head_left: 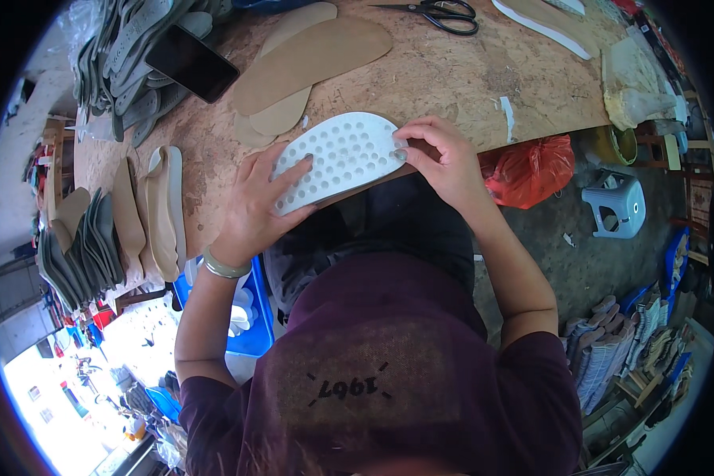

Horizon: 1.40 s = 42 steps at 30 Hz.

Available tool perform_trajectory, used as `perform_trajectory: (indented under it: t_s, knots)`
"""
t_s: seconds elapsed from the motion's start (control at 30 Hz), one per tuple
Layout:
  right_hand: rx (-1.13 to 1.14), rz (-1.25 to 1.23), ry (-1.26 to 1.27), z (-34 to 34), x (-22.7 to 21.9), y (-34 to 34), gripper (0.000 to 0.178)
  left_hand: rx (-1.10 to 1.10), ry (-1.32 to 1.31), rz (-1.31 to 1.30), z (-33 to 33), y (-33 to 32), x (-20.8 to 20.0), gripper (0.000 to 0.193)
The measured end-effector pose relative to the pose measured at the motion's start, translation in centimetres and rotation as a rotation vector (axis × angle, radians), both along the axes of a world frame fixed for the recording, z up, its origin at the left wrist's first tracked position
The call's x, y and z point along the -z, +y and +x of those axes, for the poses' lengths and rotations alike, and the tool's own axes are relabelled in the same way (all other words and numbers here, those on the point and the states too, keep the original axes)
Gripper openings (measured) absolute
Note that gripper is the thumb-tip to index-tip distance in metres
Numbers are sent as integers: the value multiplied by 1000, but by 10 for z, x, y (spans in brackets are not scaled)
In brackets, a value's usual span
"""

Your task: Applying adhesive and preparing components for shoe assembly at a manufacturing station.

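Note:
A white insole (341,151) covered in round dimples lies at the table's front edge, slanting up to the right. Across its left end rests my left hand (266,186), thumb along the near edge and fingers over the top, holding it. At the other end my right hand (440,155) pinches the insole's rim between thumb and fingers. A darker layer shows under the near edge; its kind I cannot make out. Just beyond lie flat tan insole pieces (313,63), stacked and overlapping.
Grey insoles (127,63) are heaped at the far left beside a black phone (192,63). More insoles (99,238) stand in rows at left. Black scissors (440,13) lie at the back. A red plastic bag (531,170) and blue stool (615,202) are right; a blue crate (254,317) is below left.

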State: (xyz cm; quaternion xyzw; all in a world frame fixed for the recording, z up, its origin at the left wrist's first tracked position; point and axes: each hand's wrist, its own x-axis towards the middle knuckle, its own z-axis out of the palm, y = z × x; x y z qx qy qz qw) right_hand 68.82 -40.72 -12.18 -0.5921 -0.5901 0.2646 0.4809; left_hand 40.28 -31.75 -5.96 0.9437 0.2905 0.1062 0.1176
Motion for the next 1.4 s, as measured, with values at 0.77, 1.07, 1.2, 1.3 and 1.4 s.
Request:
perform_trajectory:
  t_s: [0.77,1.07,1.2,1.3,1.4]
  knots:
    - [52,-33,951,-16,0,-27,27,48,-273,244,-9,-6,3,71]
    - [-194,46,959,-14,-47,19,31,-74,-480,-95,-17,5,-14,70]
    - [-316,-39,761,-13,-66,28,31,-88,-396,-101,-27,0,-20,68]
    - [-323,-61,776,-19,-62,34,28,-147,-476,-338,-36,-6,-18,73]
    - [-253,-75,838,-21,-58,45,26,-279,-882,-956,-40,-14,-4,78]
